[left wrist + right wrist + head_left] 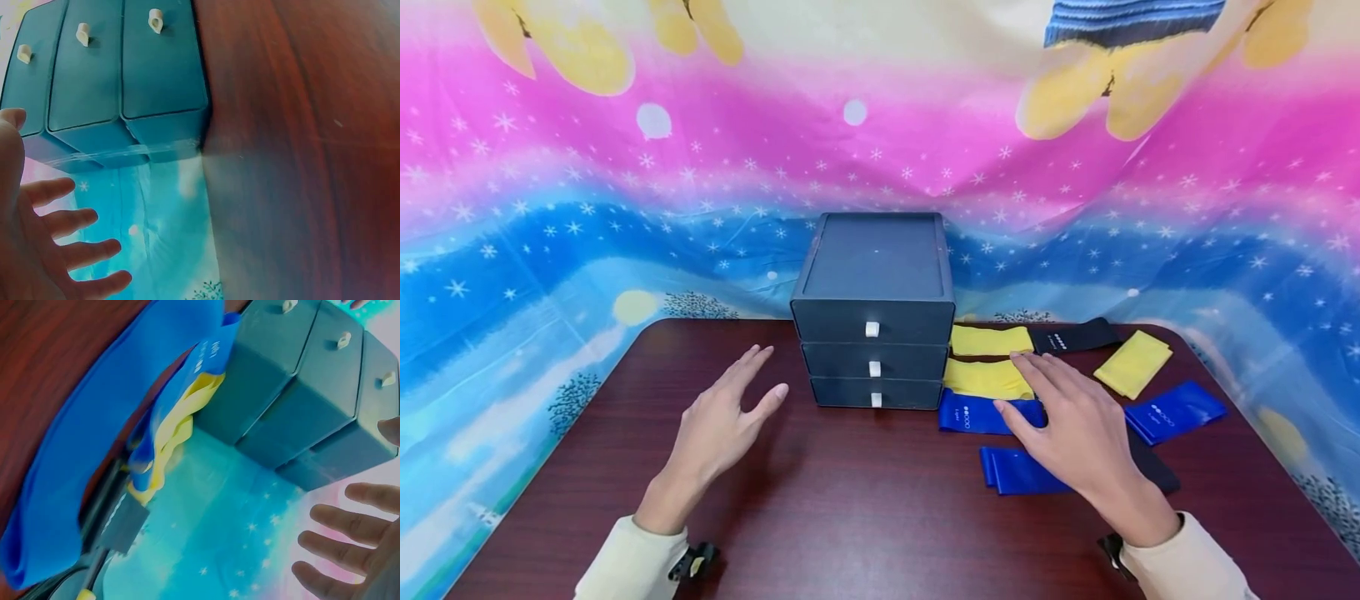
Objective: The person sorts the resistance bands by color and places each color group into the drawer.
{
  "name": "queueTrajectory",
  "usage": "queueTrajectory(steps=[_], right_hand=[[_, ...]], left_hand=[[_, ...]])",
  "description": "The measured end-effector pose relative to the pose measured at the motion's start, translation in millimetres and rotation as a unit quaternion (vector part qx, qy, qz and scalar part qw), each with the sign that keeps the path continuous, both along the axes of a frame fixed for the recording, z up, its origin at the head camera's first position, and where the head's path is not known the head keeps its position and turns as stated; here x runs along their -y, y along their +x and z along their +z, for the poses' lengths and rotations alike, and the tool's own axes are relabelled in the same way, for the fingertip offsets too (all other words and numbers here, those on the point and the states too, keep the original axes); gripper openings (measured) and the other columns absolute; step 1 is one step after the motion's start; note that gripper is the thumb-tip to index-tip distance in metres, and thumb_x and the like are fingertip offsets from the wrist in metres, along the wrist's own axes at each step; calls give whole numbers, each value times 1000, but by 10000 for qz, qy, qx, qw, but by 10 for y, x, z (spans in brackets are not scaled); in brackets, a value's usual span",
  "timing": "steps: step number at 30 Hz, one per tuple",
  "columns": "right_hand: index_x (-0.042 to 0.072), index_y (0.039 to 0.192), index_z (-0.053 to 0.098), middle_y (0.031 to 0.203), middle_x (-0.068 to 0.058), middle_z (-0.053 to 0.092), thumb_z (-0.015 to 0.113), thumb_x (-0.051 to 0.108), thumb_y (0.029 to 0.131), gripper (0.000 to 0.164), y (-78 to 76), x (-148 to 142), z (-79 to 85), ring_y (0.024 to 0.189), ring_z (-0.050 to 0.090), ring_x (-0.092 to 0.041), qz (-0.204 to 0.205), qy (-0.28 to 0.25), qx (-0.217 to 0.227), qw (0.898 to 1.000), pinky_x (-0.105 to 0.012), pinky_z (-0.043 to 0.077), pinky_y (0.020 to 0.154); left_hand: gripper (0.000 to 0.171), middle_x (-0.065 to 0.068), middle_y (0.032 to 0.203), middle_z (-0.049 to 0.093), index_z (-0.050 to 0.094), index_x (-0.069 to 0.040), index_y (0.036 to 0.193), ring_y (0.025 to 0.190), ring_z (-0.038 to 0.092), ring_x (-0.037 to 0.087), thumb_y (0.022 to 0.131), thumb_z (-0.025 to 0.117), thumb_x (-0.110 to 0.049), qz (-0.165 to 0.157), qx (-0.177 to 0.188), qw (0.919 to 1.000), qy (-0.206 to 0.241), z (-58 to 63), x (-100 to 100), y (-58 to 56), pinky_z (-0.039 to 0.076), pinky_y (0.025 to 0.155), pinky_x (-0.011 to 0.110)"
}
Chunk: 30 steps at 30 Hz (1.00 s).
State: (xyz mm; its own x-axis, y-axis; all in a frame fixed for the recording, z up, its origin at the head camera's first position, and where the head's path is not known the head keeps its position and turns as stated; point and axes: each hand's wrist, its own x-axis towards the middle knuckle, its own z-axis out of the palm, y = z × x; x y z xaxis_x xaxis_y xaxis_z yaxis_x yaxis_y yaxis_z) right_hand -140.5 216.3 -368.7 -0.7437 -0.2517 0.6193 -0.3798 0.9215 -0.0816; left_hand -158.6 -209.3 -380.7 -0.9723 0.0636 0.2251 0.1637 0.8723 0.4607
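A dark grey three-drawer box (872, 321) with small white pull tabs stands at the back middle of the table, all drawers closed. My left hand (722, 425) hovers to its left, fingers straight and thumb apart, holding nothing. To the right, my right hand (1075, 425) is spread above several flat bands and holds nothing. Beneath and around it lie a blue band (966, 412), another blue band (1022, 472), a yellow band (988, 379) and a dark band (1153, 462) partly hidden by the hand. In the right wrist view a blue band (81, 444) looms close.
Farther back lie a yellow band (992, 340) and a black band (1078, 335). A folded yellow band (1133, 364) and a blue band (1176, 412) are near the right edge of the brown table (865, 517). A printed cloth (737, 167) hangs behind.
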Motion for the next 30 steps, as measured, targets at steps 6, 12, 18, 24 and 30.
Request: queueTrajectory(steps=[6,12,18,24,30], right_hand=[[9,136,69,121,-20,75,87,36,80,65,4,183,52,106,72,-39,255,-164,-218,9993,-57,61,78],[9,133,71,118,-17,76,88,32,81,59,-13,396,94,100,73,-34,666,-596,-368,9953,-50,63,71],[9,131,72,115,-13,78,89,27,83,54,-60,617,140,101,75,-30,1052,-1039,-355,9884,-47,63,72],[8,130,72,109,-11,79,87,26,85,50,-97,804,229,100,75,-26,1379,-1297,-218,9817,-40,61,66],[7,130,71,107,-11,78,85,23,88,47,-142,981,326,97,74,-24,1638,-1538,66,9744,-37,59,66]], left_hand=[[69,3,172,33,34,-33,165,150,43,41,105,48,-64,-80,150,9986,494,110,-40,-21,31,107,82],[67,2,173,31,29,-38,166,155,35,40,106,48,-62,-198,304,9934,1088,223,-94,-68,27,114,79],[63,4,172,33,32,-37,165,157,32,36,108,48,-57,-437,423,9797,1910,381,-129,-177,33,121,63],[61,0,172,31,34,-36,164,158,33,31,108,48,-56,-685,516,9662,2432,566,-141,-308,32,124,59],[62,-5,171,33,34,-38,164,158,34,24,107,50,-58,-930,618,9562,2704,708,-188,-445,33,124,57]])
